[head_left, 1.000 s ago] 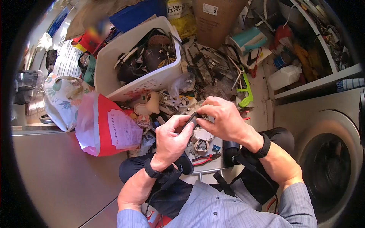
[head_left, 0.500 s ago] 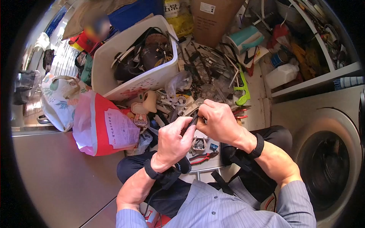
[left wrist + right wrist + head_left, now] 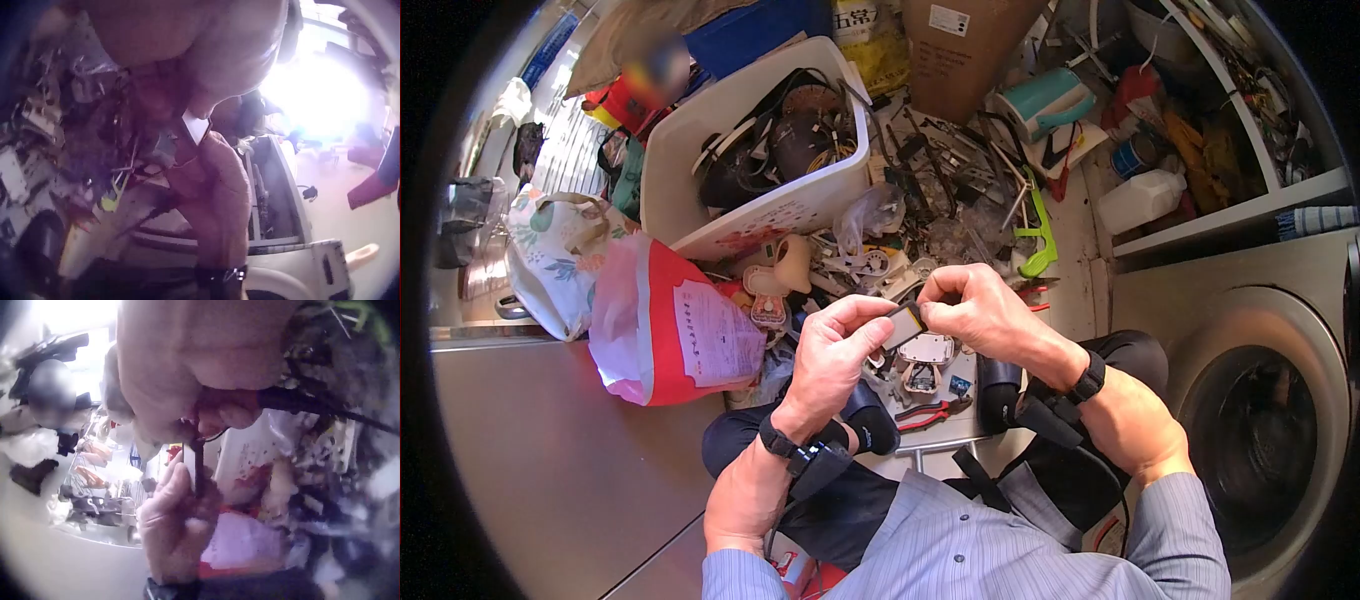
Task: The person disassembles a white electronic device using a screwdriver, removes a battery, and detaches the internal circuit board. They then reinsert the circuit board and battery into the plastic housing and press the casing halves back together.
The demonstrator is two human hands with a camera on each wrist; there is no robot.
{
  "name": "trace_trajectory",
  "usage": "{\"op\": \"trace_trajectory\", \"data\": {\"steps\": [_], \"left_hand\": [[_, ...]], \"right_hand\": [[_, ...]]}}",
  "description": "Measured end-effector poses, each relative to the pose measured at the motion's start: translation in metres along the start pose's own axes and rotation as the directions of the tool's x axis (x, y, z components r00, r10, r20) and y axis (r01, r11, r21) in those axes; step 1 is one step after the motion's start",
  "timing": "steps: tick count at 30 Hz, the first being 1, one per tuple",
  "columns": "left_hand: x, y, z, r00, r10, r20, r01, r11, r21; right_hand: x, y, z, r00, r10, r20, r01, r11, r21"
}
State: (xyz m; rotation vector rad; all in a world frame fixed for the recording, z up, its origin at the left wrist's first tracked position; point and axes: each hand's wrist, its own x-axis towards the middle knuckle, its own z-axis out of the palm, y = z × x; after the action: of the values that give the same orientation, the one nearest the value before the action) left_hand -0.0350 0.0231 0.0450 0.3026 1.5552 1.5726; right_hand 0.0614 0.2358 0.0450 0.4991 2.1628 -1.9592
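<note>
- One small rectangular panel point(image 3: 905, 326), pale-faced and dark-edged, is pinched between the thumb and fingers of the left hand point(image 3: 830, 345); it is held tilted, above the floor clutter.
- The panel's upper end is gripped by the right hand point(image 3: 980, 308), whose thumb and fingertips are brought together there, the other fingers being curled in.
- Both hands are raised in front of the torso, forearms angled inward; one black wristband point(image 3: 1089, 378) is worn on each wrist.
- Beneath the hands, one pair of pliers point(image 3: 945, 409) with red-and-black handles and one small blue circuit board point(image 3: 961, 384) are laid near a white casing part point(image 3: 927, 347).
- Two black slippers point(image 3: 998, 392) are seen, one on each side of the pliers.
- The floor beyond is strewn with uncounted scrap parts; one bright green frame point(image 3: 1040, 235) is set among them.
- The area is bordered by one white bin point(image 3: 775, 222), one red-and-pink bag point(image 3: 665, 340), one cardboard box point(image 3: 970, 60) and one front-loading washing machine point(image 3: 1145, 290).
</note>
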Motion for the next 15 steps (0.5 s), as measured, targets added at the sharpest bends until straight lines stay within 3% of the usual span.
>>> {"op": "trace_trajectory", "data": {"steps": [2, 6, 7, 9, 11, 13, 15], "left_hand": [[0.0016, -0.0015, 0.0002, 0.992, 0.110, -0.056, -0.102, 0.986, 0.128], [0.0037, 0.0019, 0.0071, 0.983, 0.175, -0.064, -0.159, 0.967, 0.196], [0.0037, 0.0020, 0.0090, 0.981, 0.177, -0.079, -0.160, 0.969, 0.187], [0.0020, 0.0040, 0.0089, 0.979, 0.179, -0.095, -0.160, 0.971, 0.178], [0.0006, 0.0079, 0.0052, 0.999, 0.027, -0.034, -0.025, 0.999, 0.043], [-0.0005, 0.0076, 0.0021, 1.000, 0.003, -0.016, -0.002, 0.999, 0.034], [-0.0013, 0.0052, 0.0007, 1.000, -0.022, 0.001, 0.022, 0.999, 0.025]], "right_hand": [[0.0012, -0.0019, -0.0029, 0.997, -0.071, 0.015, 0.071, 0.997, -0.013], [0.0035, 0.0003, -0.0025, 0.959, -0.273, 0.075, 0.281, 0.952, -0.123], [0.0029, -0.0008, -0.0035, 0.959, -0.274, 0.075, 0.282, 0.951, -0.124], [0.0006, -0.0037, -0.0060, 0.987, -0.134, 0.088, 0.147, 0.973, -0.176], [-0.0004, -0.0043, -0.0075, 0.990, -0.121, 0.076, 0.132, 0.979, -0.153], [-0.0014, -0.0041, -0.0063, 0.992, -0.106, 0.064, 0.114, 0.985, -0.131], [-0.0023, -0.0033, -0.0029, 0.994, -0.033, 0.104, 0.030, 0.999, 0.035]]}}
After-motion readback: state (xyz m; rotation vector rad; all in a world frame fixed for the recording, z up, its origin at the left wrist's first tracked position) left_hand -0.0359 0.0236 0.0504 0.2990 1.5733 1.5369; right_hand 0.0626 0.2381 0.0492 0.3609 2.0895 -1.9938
